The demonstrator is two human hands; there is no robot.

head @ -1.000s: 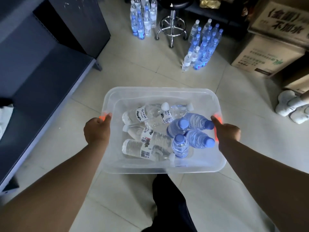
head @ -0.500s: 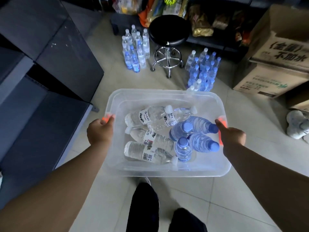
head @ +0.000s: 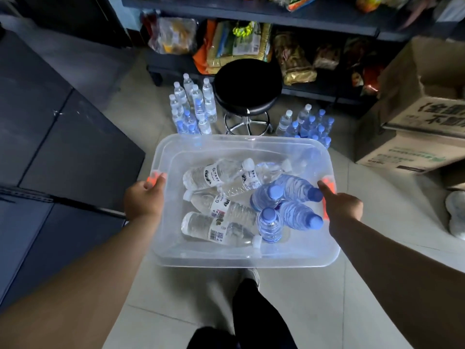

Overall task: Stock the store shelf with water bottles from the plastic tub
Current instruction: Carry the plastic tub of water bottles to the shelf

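At the far left stands a dark shelf unit (head: 63,137), its flat surfaces bare where they show. Just right of it, the person's left hand (head: 143,197) grips the left rim of the clear plastic tub (head: 241,258), fingers curled under the edge and the thumb lying on top by an orange handle clip (head: 153,178). The tub is carried level above the tiled floor (head: 176,298), in front of the person's dark trouser legs (head: 254,316). Inside it lie water bottles: four clear ones with white caps (head: 219,229) on their sides in the left and middle, and four blue-capped bottles (head: 297,214) bunched on the right, one of them (head: 269,224) standing nearly upright. Beyond the tub, a group of upright bottles (head: 192,104) stands on the floor left of a black round stool (head: 247,83), and a second group (head: 305,123) stands to the stool's right. Behind them a low rack (head: 251,8) holds packaged snacks (head: 293,59). The right hand (head: 343,206) grips the tub's right rim at another orange clip (head: 329,182), thumb on top. Cardboard boxes (head: 415,127) sit stacked at the far right.
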